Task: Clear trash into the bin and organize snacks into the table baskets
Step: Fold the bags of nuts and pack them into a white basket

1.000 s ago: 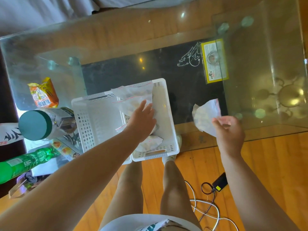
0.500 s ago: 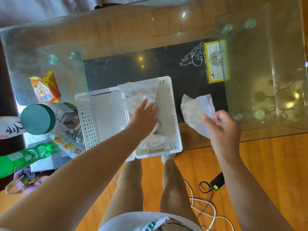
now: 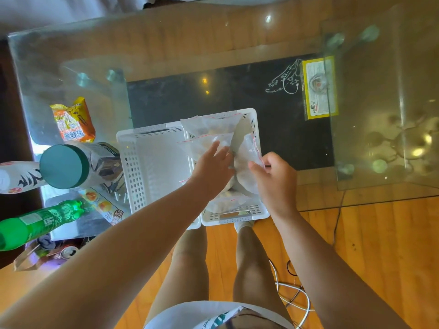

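Several soft zip bags (image 3: 209, 129) are packed in the right basket (image 3: 251, 216).
One limp, light bag (image 3: 247, 157) is pinched near its seal by right fingers (image 3: 257, 167); left fingers (image 3: 219, 150) lie flat, pressing the stack.

Glass table (image 3: 166, 39), clear top, wood floor (image 3: 380, 245) visible through it. Two white baskets side by side at the near edge, touching: left basket (image 3: 152, 167), right basket (image 3: 253, 129). Near the left edge: orange snack packet (image 3: 73, 121) lying flat; behind the left basket's left wall, a jar with a teal lid (image 3: 64, 166); a green bottle (image 3: 40, 222) at the near left corner. Yellow label (image 3: 319, 87) towards the right end; whether it sits on the top or on the dark shelf below, cannot tell.
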The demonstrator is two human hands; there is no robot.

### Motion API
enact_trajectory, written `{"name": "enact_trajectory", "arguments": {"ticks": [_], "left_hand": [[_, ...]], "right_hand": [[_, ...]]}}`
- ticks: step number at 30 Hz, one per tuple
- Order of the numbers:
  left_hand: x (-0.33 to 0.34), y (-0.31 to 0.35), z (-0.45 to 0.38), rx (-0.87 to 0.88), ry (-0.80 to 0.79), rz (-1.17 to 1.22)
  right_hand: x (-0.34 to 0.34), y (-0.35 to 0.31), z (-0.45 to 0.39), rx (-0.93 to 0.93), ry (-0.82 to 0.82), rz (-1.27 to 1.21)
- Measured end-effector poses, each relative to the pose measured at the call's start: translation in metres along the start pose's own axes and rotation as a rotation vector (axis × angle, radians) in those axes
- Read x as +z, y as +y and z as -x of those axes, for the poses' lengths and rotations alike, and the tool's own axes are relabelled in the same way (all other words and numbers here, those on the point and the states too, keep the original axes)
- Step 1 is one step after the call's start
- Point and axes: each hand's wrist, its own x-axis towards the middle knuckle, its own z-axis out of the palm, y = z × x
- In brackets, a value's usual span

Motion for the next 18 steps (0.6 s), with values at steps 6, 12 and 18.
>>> {"name": "enact_trajectory", "arguments": {"ticks": [6, 12, 18], "left_hand": [[0.004, -0.003, 0.002, 0.004, 0.015, -0.013], [0.005, -0.005, 0.002, 0.007, 0.073, 0.061], [-0.001, -0.002, 0.007, -0.038, 0.277, 0.367]], "right_hand": [[0.013, 0.012, -0.001, -0.004, -0.002, 0.060], [0.013, 0.031, -0.015, 0.066, -0.064, -0.034], [-0.001, 0.047, -0.026, 0.096, -0.042, -0.040]]}}
